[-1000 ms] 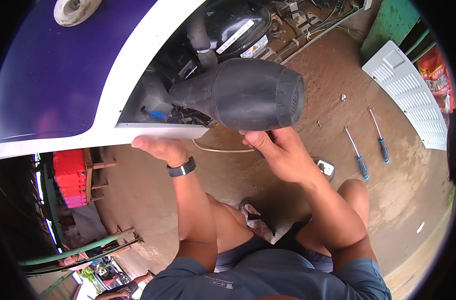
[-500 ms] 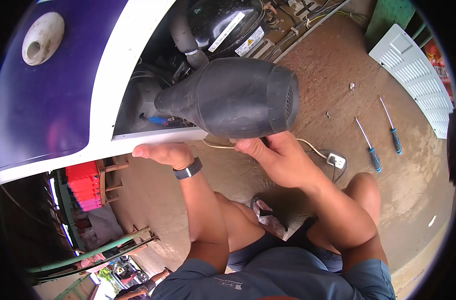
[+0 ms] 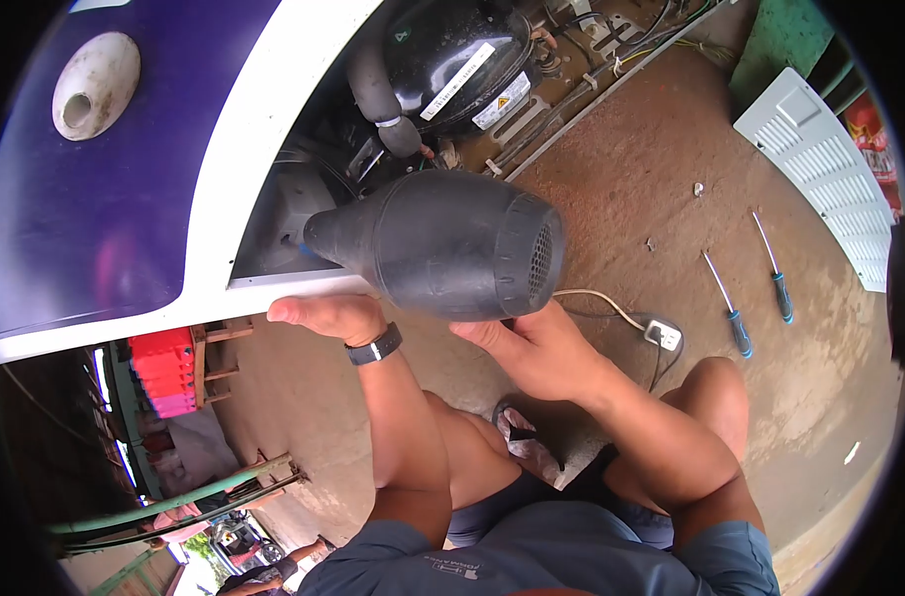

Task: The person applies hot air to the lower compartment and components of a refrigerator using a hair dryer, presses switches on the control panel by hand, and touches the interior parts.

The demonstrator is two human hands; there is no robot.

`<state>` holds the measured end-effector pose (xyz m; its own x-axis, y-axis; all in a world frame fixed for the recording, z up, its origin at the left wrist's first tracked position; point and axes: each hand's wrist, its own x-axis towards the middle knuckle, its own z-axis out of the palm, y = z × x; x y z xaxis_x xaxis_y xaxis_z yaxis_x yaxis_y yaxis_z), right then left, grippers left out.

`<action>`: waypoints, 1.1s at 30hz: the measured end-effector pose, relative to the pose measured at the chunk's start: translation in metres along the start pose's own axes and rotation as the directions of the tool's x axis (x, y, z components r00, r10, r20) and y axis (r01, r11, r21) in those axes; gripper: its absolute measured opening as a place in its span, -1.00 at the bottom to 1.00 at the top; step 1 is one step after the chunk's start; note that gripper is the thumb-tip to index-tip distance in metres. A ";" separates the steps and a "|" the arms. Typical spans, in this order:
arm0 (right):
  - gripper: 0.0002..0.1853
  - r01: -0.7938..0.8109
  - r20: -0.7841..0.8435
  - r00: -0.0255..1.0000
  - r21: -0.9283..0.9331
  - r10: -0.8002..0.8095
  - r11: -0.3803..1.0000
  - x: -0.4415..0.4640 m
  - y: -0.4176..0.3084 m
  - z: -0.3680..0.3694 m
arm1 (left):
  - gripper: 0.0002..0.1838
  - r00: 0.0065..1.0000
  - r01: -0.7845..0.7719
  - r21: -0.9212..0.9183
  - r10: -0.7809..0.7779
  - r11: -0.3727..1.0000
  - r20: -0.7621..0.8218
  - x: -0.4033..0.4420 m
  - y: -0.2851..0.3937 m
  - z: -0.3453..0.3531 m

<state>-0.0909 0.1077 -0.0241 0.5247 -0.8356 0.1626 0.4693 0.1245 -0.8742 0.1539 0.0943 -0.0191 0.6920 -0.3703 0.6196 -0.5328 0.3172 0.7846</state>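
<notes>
My right hand [image 3: 537, 348] grips a black hand-held blower [image 3: 443, 243] from below, its handle hidden behind the body. The blower's narrow nozzle points left into the open compartment of a purple and white appliance. Its round, perforated end faces right. My left hand [image 3: 328, 316], with a dark band on the wrist, rests against the white lower edge [image 3: 224, 310] of the appliance. One digit stretches left along that edge, and the other fingers are mostly hidden. Behind the blower sit a black compressor [image 3: 462, 74] and a foam-covered pipe [image 3: 376, 94].
Two screwdrivers [image 3: 739, 333] [image 3: 782, 298] lie on the floor at right. Near them is a white socket block [image 3: 661, 335] with a cord. A vented light-coloured panel [image 3: 820, 169] leans at far right. Red stacked things [image 3: 162, 368] stand at lower left.
The blower and my right hand have shifted left and down, nearer the appliance's lower edge. More of the compressor and pipe shows. My left hand stays at the edge; the view has shifted slightly.
</notes>
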 end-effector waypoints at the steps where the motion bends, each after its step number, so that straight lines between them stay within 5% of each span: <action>1: -0.59 0.003 -0.009 1.000 -0.016 -0.003 1.000 -0.001 0.001 -0.001 | 0.28 0.999 0.030 -0.035 -0.028 0.999 0.038 0.000 -0.002 -0.002; 8: -0.54 0.034 0.034 0.999 -0.051 -0.032 0.998 -0.001 -0.001 0.000 | 0.22 0.987 0.133 -0.142 -0.119 0.981 0.103 -0.001 -0.001 -0.004; 21: -0.62 0.028 0.035 0.999 -0.071 -0.025 0.997 -0.008 -0.005 0.003 | 0.27 0.997 0.028 -0.090 -0.021 0.996 0.078 0.001 0.001 -0.002; 26: -0.69 0.102 0.001 0.995 -0.103 -0.102 0.989 -0.013 0.004 0.008 | 0.24 0.994 0.106 -0.148 -0.103 0.983 0.027 -0.007 0.017 0.008; 33: -0.74 0.056 0.013 0.998 -0.235 -0.054 0.970 -0.027 0.014 0.003 | 0.18 0.997 0.076 -0.024 -0.076 0.997 0.030 -0.005 0.015 0.000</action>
<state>-0.0968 0.1333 -0.0394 0.5078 -0.8340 0.2159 0.3176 -0.0517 -0.9468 0.1423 0.1006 -0.0106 0.7154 -0.4192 0.5590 -0.4668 0.3085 0.8288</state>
